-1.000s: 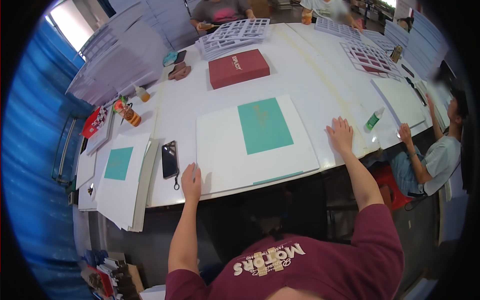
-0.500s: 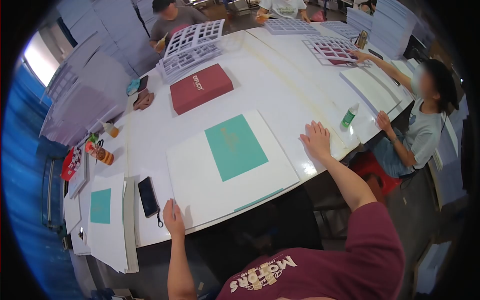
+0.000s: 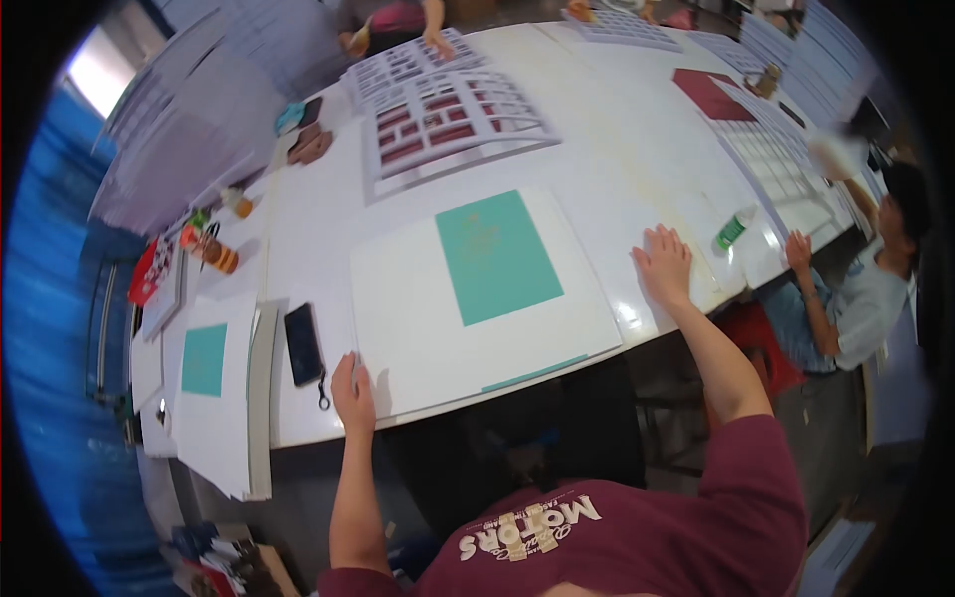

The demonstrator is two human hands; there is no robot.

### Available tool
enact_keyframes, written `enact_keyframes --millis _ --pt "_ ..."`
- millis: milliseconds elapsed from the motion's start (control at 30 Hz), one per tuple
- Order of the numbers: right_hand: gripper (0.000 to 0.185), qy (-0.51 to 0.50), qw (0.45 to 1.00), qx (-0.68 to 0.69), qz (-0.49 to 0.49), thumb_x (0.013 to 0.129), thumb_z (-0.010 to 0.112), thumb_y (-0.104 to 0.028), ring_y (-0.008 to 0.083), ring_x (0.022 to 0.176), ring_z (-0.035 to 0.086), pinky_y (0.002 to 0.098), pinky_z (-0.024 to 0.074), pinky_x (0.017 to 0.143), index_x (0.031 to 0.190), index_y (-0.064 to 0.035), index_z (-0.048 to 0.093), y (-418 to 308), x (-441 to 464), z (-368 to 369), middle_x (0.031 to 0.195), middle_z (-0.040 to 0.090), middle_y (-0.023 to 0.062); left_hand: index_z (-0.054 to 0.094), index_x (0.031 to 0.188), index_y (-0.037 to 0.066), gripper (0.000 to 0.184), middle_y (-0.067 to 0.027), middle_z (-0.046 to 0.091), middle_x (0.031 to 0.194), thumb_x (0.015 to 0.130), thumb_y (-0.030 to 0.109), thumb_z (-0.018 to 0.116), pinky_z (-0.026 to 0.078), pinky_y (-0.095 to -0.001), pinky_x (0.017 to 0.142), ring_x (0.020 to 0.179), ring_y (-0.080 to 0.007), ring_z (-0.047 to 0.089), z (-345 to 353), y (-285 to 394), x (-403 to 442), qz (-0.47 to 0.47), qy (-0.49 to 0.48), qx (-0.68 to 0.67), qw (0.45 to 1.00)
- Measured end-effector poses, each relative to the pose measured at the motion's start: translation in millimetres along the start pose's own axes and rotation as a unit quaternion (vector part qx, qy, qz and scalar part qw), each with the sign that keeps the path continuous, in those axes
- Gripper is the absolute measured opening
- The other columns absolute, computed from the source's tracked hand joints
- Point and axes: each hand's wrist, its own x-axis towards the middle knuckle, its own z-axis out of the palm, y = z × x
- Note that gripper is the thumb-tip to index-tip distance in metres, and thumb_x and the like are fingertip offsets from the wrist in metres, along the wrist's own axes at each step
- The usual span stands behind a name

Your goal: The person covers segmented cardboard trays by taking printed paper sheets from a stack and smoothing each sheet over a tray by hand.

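Note:
A large white sheet or board (image 3: 408,298) with a teal rectangle (image 3: 497,259) bearing faint gold print lies flat before me on the table. My left hand (image 3: 353,391) rests at the table's front edge, beside the board's near left corner, fingers extended and holding nothing. To the right of the board, my right hand (image 3: 665,267) lies palm down on the tabletop with fingers apart. A black phone (image 3: 303,344) with a short strap lies left of the board, close to my left hand.
White grid-cut sheets (image 3: 448,124) lie over something dark red at the far side. A board stack (image 3: 224,423) stands left, beneath bottles (image 3: 214,251). A green-labelled bottle (image 3: 734,229) is near my right hand. A co-worker (image 3: 865,289) sits at the right.
My view has shifted; both hands keep their places by the board. A grid-cut sheet now covers the red box's place across the table. The right co-worker's grid sheet has moved off the red piece.

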Motion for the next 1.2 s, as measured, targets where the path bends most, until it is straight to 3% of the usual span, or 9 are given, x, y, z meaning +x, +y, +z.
enact_keyframes --millis 200,300,467,633,733,867,900,1000,1200 --pt "0.049 0.011 0.999 0.037 0.014 0.091 0.061 -0.036 0.0323 0.137 0.037 0.0516 0.0255 0.111 0.132 -0.0093 0.054 10 5 12 0.143 0.048 0.0142 0.06 0.124 0.0 0.035 -0.0205 0.059 0.128 0.096 0.019 0.058 0.04 -0.0425 0.102 0.12 -0.0364 0.053 -3 10 0 -0.011 0.005 0.024 1.0" --pt "0.048 0.032 0.967 0.238 0.089 0.089 0.066 -0.03 0.032 0.133 0.042 0.0499 0.0286 0.109 0.131 -0.0098 0.054 9 34 21 0.14 0.051 0.0137 0.06 0.126 0.003 0.035 -0.0195 0.056 0.131 0.096 0.021 0.059 0.043 -0.0412 0.101 0.121 -0.0351 0.052 -2 8 0 -0.008 0.0 0.014 1.0" --pt "0.059 0.137 0.964 0.175 -0.144 0.087 0.068 -0.027 0.0353 0.133 0.042 0.0518 0.0307 0.107 0.141 -0.016 0.047 -72 123 37 0.14 0.05 0.0167 0.058 0.128 0.005 0.036 -0.0174 0.056 0.133 0.096 0.02 0.058 0.046 -0.0387 0.096 0.121 -0.0333 0.052 -5 12 0 -0.032 0.002 -0.003 0.999" --pt "0.075 0.086 0.97 0.015 -0.228 0.088 0.068 -0.032 0.0461 0.139 0.03 0.0628 0.0217 0.111 0.15 -0.0395 0.028 -186 189 58 0.145 0.042 0.0233 0.058 0.129 0.005 0.036 -0.0168 0.057 0.132 0.095 0.018 0.058 0.045 -0.04 0.096 0.119 -0.0342 0.053 -7 13 1 -0.025 0.0 0.003 1.0" --pt "0.074 0.037 0.971 -0.084 -0.219 0.089 0.066 -0.031 0.0455 0.14 0.03 0.0658 0.0204 0.11 0.15 -0.0425 0.026 -221 230 71 0.145 0.043 0.023 0.059 0.128 0.004 0.037 -0.0178 0.058 0.13 0.093 0.016 0.06 0.044 -0.0405 0.097 0.117 -0.0352 0.054 -7 13 4 -0.014 0.007 0.006 1.0" --pt "0.069 -0.082 0.957 -0.155 -0.231 0.092 0.063 -0.027 0.0448 0.138 0.035 0.0666 0.0198 0.11 0.149 -0.0414 0.028 -250 254 58 0.136 0.053 0.0218 0.059 0.126 0.004 0.039 -0.0185 0.059 0.129 0.091 0.019 0.062 0.041 -0.0423 0.1 0.119 -0.0355 0.054 -9 16 3 -0.022 0.01 -0.002 1.0" --pt "0.058 -0.046 0.954 -0.136 -0.264 0.091 0.063 -0.025 0.043 0.133 0.041 0.0664 0.0207 0.11 0.143 -0.0376 0.041 -251 255 60 0.127 0.06 0.0197 0.06 0.126 0.004 0.039 -0.0185 0.059 0.129 0.091 0.019 0.062 0.04 -0.0425 0.101 0.119 -0.0355 0.054 -9 17 3 -0.028 0.009 -0.007 1.0" --pt "0.044 -0.082 0.951 -0.12 -0.274 0.09 0.063 -0.021 0.0406 0.127 0.048 0.0656 0.0213 0.11 0.131 -0.0322 0.057 -257 259 58 0.115 0.067 0.0167 0.06 0.124 0.004 0.038 -0.0177 0.06 0.127 0.089 0.017 0.064 0.04 -0.0433 0.101 0.12 -0.0348 0.054 -11 19 5 -0.021 0.015 -0.008 1.0" --pt "0.031 0.004 0.957 -0.045 -0.287 0.088 0.064 -0.018 0.0382 0.124 0.05 0.0596 0.0234 0.112 0.117 -0.0264 0.066 -258 221 25 0.097 0.07 0.0144 0.062 0.118 0.003 0.032 -0.015 0.063 0.122 0.088 0.014 0.065 0.04 -0.0433 0.101 0.12 -0.0336 0.055 -10 18 5 0.006 0.029 -0.007 1.0"
